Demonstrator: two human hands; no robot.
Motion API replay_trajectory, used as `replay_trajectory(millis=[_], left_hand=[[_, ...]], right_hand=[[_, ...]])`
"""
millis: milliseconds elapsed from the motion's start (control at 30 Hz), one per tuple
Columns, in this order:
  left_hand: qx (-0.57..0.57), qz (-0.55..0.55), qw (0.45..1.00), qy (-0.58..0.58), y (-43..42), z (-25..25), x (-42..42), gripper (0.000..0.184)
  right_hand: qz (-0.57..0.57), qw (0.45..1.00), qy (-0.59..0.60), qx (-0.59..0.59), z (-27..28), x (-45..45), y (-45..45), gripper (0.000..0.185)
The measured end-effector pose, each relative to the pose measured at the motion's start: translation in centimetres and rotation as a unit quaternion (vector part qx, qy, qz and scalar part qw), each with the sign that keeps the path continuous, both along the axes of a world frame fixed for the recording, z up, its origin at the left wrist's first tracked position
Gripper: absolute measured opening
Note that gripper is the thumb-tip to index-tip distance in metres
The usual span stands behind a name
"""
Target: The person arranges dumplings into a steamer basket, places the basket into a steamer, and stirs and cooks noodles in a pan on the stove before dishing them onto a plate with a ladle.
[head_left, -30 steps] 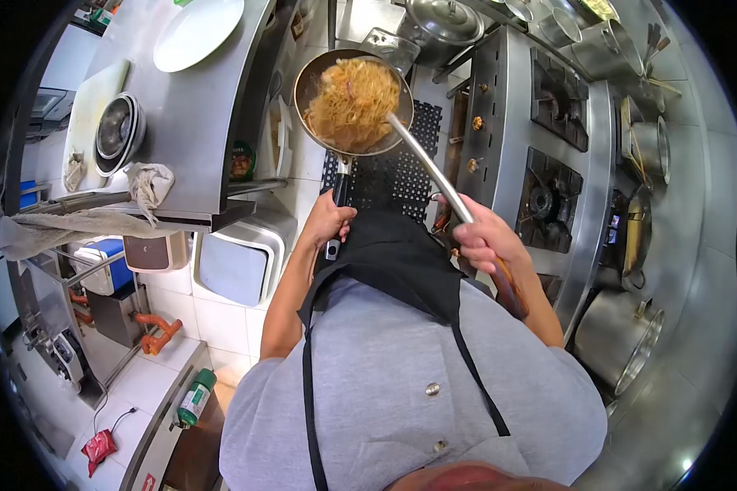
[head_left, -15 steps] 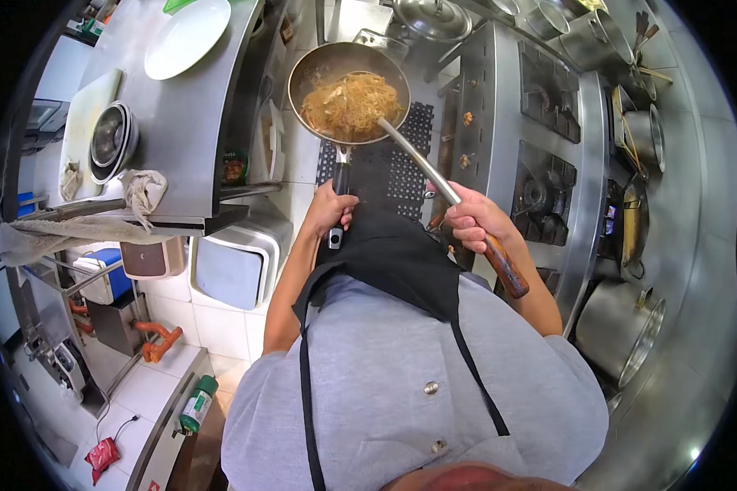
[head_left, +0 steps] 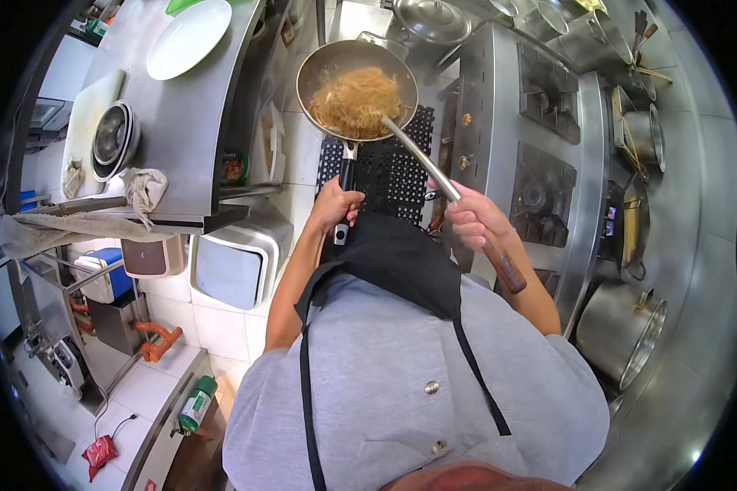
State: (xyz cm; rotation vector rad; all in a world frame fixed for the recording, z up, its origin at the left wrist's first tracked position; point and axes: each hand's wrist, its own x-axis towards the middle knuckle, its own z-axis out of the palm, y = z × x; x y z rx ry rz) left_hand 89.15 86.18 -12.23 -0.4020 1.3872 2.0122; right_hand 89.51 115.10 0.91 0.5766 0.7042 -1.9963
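My left hand (head_left: pixel 336 203) is wrapped round the black handle of a frying pan (head_left: pixel 307 78), which is held up in front of me above the floor mat. Brown noodles (head_left: pixel 356 102) lie heaped in the pan, slightly blurred. My right hand (head_left: pixel 473 217) grips a metal utensil (head_left: pixel 422 159) with a brown wooden end. The utensil's far tip reaches the noodles at the pan's near right side; its shape is hidden among them.
On the left, a steel counter (head_left: pixel 192 106) bears a white oval plate (head_left: pixel 190 39), nested bowls (head_left: pixel 113 141) and a cloth (head_left: pixel 146 190). A stove (head_left: pixel 499 123) with burners stands right, pots beyond it. A lidded bin (head_left: pixel 231 270) is at the lower left.
Over the last second the pan has shifted slightly right, and the noodles have moved within it. My right hand has moved a little left with the utensil. Both hands keep their holds.
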Motion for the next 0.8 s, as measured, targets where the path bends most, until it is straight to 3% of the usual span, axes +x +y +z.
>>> replay_trajectory(millis=[67, 167, 233, 267, 333, 400, 533, 567, 633, 800], left_hand=[[-0.012, 0.000, 1.000, -0.003, 0.1, -0.4, 0.2, 0.019], [0.002, 0.010, 0.999, -0.032, 0.0, -0.8, 0.6, 0.019], [0.008, 0.008, 0.999, -0.037, -0.1, -0.7, 0.5, 0.022], [0.013, 0.008, 0.999, -0.041, -0.1, -0.6, 0.5, 0.024], [0.010, 0.015, 0.999, -0.028, 0.0, -0.4, 0.2, 0.022], [0.004, 0.016, 1.000, -0.015, -0.2, -0.4, 0.1, 0.020], [0.020, 0.024, 0.999, -0.004, -0.2, -1.1, -0.5, 0.021], [0.026, 0.028, 0.999, -0.003, -0.3, -1.3, -0.7, 0.021], [0.014, 0.028, 0.999, -0.011, -0.7, -1.0, -0.3, 0.022], [0.011, 0.038, 0.999, -0.025, -1.5, -1.0, 0.2, 0.024]], right_hand=[[-0.024, 0.998, -0.026, -0.049, -0.3, 0.6, 0.3, 0.056], [-0.016, 1.000, 0.000, 0.004, 1.7, 1.0, -0.1, 0.052], [0.113, 0.957, 0.123, 0.235, 4.4, 0.9, -0.7, 0.064], [0.114, 0.957, 0.123, 0.237, 5.2, 1.4, -0.5, 0.064], [0.156, 0.894, 0.241, 0.344, 6.3, 2.2, 0.0, 0.076], [0.153, 0.890, 0.247, 0.350, 5.0, 2.2, -0.2, 0.081], [0.139, 0.944, 0.179, 0.241, 1.1, -0.5, -1.6, 0.072], [0.076, 0.984, 0.100, 0.124, -0.2, -0.6, -1.5, 0.066], [-0.025, 0.998, -0.019, -0.045, -1.2, -0.2, -2.0, 0.054], [-0.009, 1.000, 0.000, -0.010, 0.8, -0.1, -2.4, 0.054]])
